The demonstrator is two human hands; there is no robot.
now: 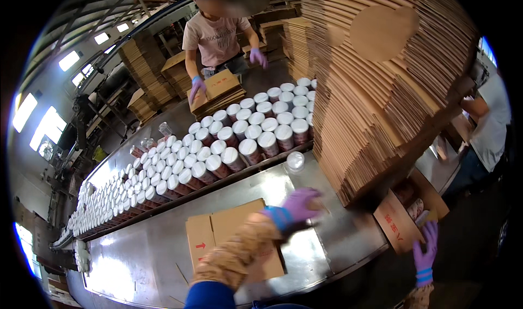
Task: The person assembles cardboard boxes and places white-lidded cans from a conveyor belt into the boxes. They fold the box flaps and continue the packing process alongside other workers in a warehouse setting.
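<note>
Open brown cardboard box with red print (393, 222) sits off the right end of the shiny metal table (351, 243), low beside the tall stack of folded brown cardboard (359, 113). Purple-gloved right hand (426, 250) at its near end: fingers extended, thumb apart; whether they pinch the wall, cannot tell. Purple-gloved left hand (299, 206) hangs above the table, fingers partly curled and blurred; cannot tell if they hold anything.

Handling, my judgement: walls light and stiff, flaps bend easily, corners crush; contents probably add weight. Smooth gloves may slide on the board. Best hold: low on opposite walls, or beneath, not by flaps.

Hard to make out: box's underside and support, lost in shadow; printed cylindrical container (416, 208) inside, mostly hidden; count of contents unclear.
</note>
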